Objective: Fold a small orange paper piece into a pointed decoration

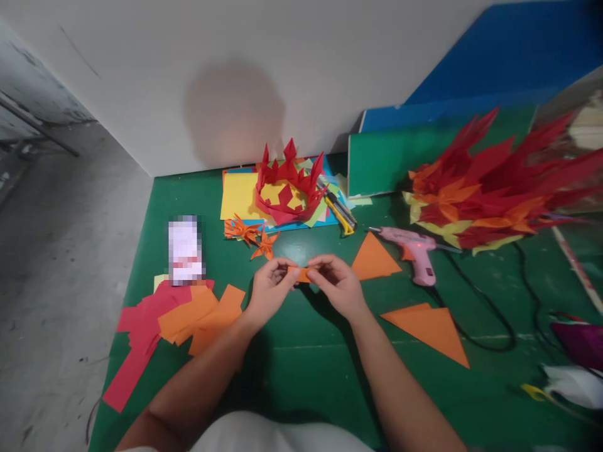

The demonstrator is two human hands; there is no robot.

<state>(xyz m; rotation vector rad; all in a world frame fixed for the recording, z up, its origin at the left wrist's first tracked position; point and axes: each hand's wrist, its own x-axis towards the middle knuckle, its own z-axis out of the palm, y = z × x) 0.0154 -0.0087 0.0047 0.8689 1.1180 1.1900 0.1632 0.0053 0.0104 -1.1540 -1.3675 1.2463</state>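
Note:
Between my two hands is a small folded piece of orange paper, held a little above the green table. My left hand pinches its left end between thumb and fingers. The right end is pinched by my right hand in the same way. Just beyond my left hand lie folded orange paper flowers. Close to my right hand rests an orange paper triangle, and nearer to me on the right is another stack of orange triangles.
A red paper crown and a yellow utility knife lie on coloured sheets at the back. A pink glue gun with a black cord lies right, below a flame-like paper piece. Paper strips and a blurred-out phone are left.

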